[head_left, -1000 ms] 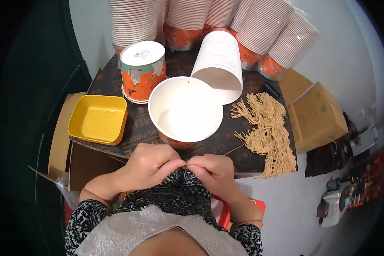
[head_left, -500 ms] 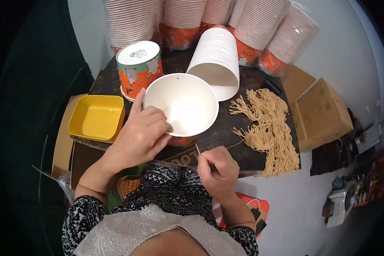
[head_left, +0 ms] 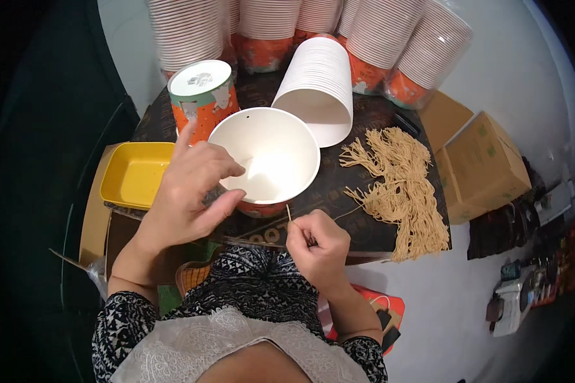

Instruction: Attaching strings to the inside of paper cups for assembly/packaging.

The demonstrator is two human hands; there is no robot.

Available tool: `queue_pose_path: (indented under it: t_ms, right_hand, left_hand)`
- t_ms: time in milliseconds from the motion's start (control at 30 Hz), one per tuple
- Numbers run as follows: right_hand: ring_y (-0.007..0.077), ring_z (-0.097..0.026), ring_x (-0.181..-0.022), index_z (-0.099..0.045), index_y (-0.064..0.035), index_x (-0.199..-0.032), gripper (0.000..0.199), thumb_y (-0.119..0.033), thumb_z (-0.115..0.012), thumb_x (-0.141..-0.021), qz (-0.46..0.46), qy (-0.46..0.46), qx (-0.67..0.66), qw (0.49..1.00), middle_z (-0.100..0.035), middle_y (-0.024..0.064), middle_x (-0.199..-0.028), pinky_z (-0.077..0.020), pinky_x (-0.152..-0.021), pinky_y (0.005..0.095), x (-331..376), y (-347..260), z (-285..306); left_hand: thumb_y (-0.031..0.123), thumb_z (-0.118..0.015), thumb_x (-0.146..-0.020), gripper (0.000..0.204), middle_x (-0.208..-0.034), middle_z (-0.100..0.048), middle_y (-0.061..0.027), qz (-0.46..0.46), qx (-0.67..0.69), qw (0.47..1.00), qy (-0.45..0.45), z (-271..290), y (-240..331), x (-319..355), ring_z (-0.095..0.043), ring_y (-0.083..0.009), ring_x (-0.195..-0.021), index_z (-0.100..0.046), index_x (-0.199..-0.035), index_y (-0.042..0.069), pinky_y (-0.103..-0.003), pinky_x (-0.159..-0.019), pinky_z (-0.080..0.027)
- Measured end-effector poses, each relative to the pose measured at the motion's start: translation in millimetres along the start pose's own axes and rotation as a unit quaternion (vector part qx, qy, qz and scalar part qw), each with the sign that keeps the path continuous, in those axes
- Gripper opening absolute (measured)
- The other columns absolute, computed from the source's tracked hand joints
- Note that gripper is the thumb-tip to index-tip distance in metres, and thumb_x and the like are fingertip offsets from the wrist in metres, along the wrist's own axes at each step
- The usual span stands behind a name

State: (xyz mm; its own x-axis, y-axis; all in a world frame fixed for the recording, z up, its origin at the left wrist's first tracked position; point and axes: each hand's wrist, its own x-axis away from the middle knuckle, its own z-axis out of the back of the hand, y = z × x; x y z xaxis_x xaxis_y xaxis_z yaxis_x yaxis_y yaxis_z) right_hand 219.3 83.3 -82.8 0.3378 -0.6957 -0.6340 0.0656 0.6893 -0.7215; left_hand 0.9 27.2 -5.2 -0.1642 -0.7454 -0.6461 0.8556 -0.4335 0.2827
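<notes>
White tub (head_left: 281, 143) should stay still; our left hand (head_left: 195, 185), spread, is at its eight o'clock; our right hand (head_left: 318, 241) pinches string (head_left: 289, 212).

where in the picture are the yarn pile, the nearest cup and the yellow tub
yarn pile (head_left: 406, 185): head view, middle of its strands
nearest cup (head_left: 280, 142): head view, white inner wall
yellow tub (head_left: 136, 173): head view, inner floor
</notes>
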Motion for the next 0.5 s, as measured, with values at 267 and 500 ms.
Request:
queue_pose_path:
  t_ms: [267,500]
  right_hand:
    - [0.0059,-0.042,-0.052,-0.058,-0.0016,-0.073,0.015,0.011,-0.066,-0.079,-0.004,-0.003,-0.004,1.000,-0.048,0.0005,-0.062,-0.0329,-0.047,0.0244,-3.4,0.3,-5.0]
    - [0.0053,-0.042,-0.053,-0.058,-0.0014,-0.073,0.015,0.011,-0.065,-0.079,-0.014,-0.010,-0.009,1.000,-0.050,0.0004,-0.063,-0.0330,-0.047,0.0241,-6.7,1.3,-6.3]
  left_hand:
    - [0.007,-0.074,-0.078,0.016,-0.084,-0.064,-0.0071,-0.013,-0.026,1.000,-0.009,14.3,-3.9,-3.0,-0.064,-0.0242,-0.086,-0.064,-0.090,0.005,-0.063,-0.117,-0.020]
    - [0.007,-0.070,-0.079,0.013,-0.088,-0.066,-0.0091,-0.007,-0.025,0.999,-0.038,14.4,-6.9,-10.2,-0.066,-0.0248,-0.091,-0.067,-0.091,0.005,-0.062,-0.118,-0.021]
